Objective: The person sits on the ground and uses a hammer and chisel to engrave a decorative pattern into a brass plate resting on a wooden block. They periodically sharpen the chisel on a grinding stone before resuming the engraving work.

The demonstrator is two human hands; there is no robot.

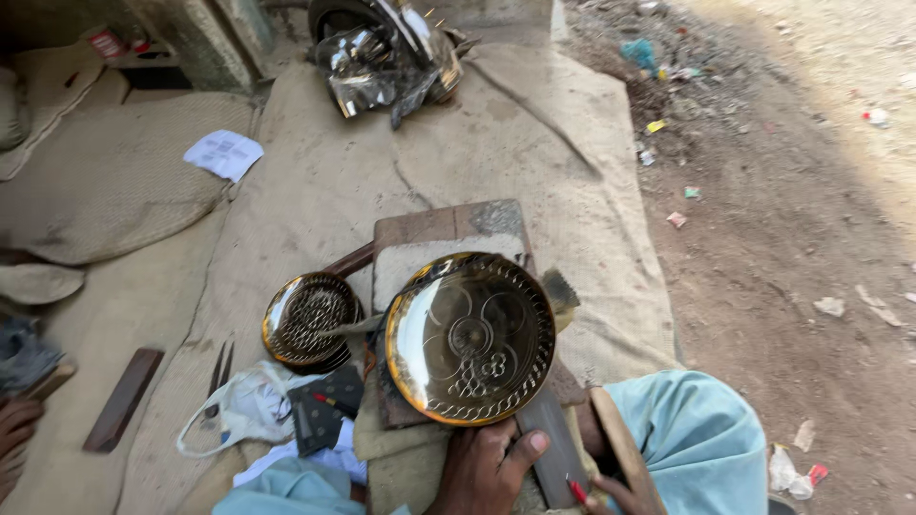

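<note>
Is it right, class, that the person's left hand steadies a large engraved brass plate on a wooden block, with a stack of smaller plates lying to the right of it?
Not quite. In the head view the stack of smaller plates lies to the left of the large brass plate, not the right. The left hand does steady it on the wooden block.

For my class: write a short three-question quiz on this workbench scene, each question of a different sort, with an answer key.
1. True or false: the left hand touches the near rim of the large brass plate.
2. The stack of smaller plates lies where from the large plate? A) camera-left B) camera-right C) on top of it
3. What does the large plate rest on?

Key
1. True.
2. A.
3. A wooden block on the burlap cloth. The right hand is at the bottom edge, mostly hidden.
</note>
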